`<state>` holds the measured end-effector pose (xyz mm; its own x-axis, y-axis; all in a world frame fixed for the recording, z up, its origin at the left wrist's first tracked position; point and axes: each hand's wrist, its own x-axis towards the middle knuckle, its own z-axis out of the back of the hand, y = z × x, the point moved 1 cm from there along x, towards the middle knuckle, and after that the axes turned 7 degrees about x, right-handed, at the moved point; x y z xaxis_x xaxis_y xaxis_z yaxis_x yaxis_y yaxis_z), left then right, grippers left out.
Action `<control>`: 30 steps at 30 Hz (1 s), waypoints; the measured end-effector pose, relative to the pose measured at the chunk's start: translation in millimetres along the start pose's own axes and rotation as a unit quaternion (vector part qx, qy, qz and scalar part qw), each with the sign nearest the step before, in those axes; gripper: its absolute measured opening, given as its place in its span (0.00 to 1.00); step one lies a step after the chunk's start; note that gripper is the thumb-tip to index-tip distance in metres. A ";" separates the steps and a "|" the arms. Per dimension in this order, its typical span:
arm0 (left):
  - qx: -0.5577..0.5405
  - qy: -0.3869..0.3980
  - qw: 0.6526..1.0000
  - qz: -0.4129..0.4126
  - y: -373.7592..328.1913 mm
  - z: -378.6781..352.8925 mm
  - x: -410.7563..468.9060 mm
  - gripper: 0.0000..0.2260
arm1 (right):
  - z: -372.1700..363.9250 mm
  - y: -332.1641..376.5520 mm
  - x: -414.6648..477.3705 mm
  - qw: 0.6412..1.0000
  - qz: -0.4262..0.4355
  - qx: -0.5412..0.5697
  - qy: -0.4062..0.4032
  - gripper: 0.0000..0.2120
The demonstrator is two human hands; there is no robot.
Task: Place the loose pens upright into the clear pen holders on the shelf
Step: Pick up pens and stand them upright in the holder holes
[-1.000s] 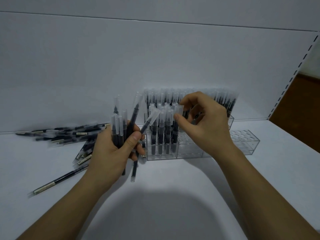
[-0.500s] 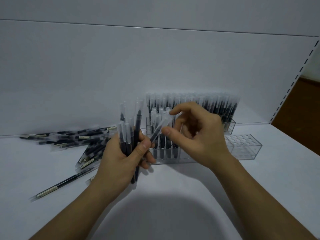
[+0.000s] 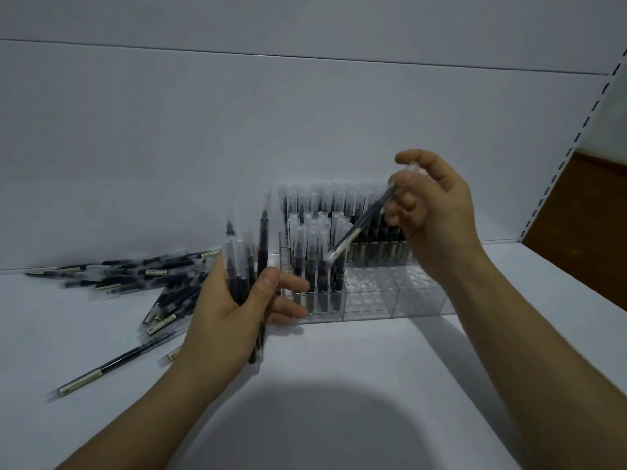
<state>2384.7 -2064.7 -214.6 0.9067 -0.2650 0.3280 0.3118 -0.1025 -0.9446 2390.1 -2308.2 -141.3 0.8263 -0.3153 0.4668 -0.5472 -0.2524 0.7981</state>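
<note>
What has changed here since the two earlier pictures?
The right hand took one pen from the bundle in the left hand and raised it rightward, tilted over the front holder. The left hand still grips the bundle; the loose pile stayed.

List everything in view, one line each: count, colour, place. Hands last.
shelf: one, white, under everything
front holders: one row, clear, mid-shelf; left end filled with pens, rest empty
back-row pens: many, dark with clear caps, upright behind the front holders
loose pens: many, dark, lying on the shelf's left
held pen: one, dark with clear cap, slanted above the front holders
pen bundle: several, dark with clear caps, upright, centre left
slotted upright: one, white, right edge
left hand: one, grips the pen bundle
right hand: one, pinches the held pen
</note>
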 end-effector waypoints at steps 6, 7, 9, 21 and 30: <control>0.086 0.068 0.994 0.030 9.1 -3.4 -1.5 0.14 | 26.5 -22.6 12.9 0.991 -0.094 0.068 -0.063 0.07; 0.106 0.075 0.991 0.028 9.0 -4.6 -2.3 0.13 | 31.4 -26.9 11.3 0.989 -0.105 0.068 -0.078 0.06; 0.161 0.072 0.984 0.000 9.7 -3.1 -3.2 0.11 | 39.3 -29.9 10.0 0.987 -0.112 0.057 -0.096 0.05; 0.488 0.164 0.832 -0.205 12.8 9.7 -0.5 0.25 | 53.6 -41.5 9.6 0.987 -0.037 -0.094 -0.124 0.08; 0.551 0.127 0.801 -0.197 2.7 8.1 0.0 0.24 | 39.6 -53.7 12.5 0.988 -0.016 -0.086 -0.127 0.09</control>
<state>2387.9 -2057.2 -217.2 0.6334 -0.6215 0.4611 0.7477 0.6451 -0.1575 2424.5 -2334.8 -193.4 0.7704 -0.5343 0.3479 -0.4733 -0.1136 0.8735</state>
